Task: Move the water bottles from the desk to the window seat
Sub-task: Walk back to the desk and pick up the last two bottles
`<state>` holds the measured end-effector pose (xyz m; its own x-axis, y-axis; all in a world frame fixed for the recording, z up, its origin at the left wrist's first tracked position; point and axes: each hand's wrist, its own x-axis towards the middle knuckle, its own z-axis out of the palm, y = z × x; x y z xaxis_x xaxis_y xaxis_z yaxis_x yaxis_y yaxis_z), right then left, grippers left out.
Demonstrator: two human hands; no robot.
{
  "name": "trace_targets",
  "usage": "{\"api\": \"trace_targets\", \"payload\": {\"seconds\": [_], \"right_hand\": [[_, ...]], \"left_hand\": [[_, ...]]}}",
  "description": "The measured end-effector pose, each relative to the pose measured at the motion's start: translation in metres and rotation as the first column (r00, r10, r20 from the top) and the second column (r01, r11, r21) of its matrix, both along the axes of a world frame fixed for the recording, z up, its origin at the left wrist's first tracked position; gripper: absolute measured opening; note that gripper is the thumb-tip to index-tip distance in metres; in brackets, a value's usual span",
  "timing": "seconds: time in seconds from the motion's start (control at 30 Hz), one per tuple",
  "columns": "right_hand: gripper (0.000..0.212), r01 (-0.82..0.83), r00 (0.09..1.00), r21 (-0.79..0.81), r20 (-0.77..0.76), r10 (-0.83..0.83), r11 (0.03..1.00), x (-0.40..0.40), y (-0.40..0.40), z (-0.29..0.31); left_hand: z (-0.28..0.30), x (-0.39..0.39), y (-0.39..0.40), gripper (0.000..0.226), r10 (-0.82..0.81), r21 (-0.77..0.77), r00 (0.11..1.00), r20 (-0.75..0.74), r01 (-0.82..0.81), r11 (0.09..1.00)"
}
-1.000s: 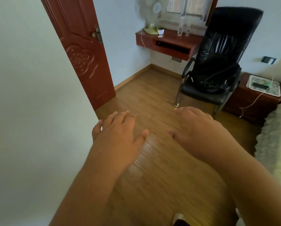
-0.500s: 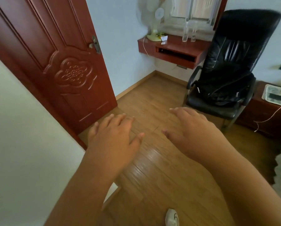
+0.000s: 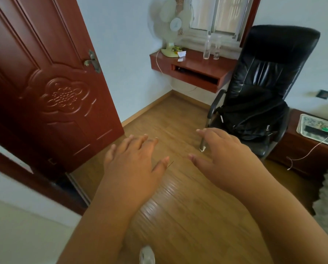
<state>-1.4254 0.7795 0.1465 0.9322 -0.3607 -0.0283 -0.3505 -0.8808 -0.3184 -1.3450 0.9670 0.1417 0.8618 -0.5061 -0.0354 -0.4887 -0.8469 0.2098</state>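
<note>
Both our hands hover palm-down with fingers spread, holding nothing: left hand (image 3: 134,164), right hand (image 3: 224,159). Bare wooden floor (image 3: 170,119) stretches ahead of them, edged by the open door (image 3: 51,88) beyond the left hand and the black chair (image 3: 262,80) beyond the right. Two water bottles (image 3: 207,47) stand upright on the bench (image 3: 193,65), well ahead of both hands, under the window

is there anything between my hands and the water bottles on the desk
Nothing holds either hand back: left hand and right hand are open above bare floor. The bottles stand far off on the desk; the black chair only flanks the right end.
</note>
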Motion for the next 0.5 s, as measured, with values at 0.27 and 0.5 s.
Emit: {"api": "trace_targets", "payload": {"seconds": [0.27,0.5], "right_hand": [[0.075,0.1,0.994,-0.01,-0.047,-0.1,0.995,0.058,-0.049,-0.006],[0.076,0.196,0.979,-0.055,-0.045,-0.198,0.979,0.146,-0.085,0.002]], "left_hand": [[-0.01,0.078,-0.057,0.062,-0.106,-0.013,0.994,-0.015,0.106,0.994],[-0.009,0.186,-0.105,0.062,-0.206,-0.064,0.978,-0.032,0.204,0.977]]}}
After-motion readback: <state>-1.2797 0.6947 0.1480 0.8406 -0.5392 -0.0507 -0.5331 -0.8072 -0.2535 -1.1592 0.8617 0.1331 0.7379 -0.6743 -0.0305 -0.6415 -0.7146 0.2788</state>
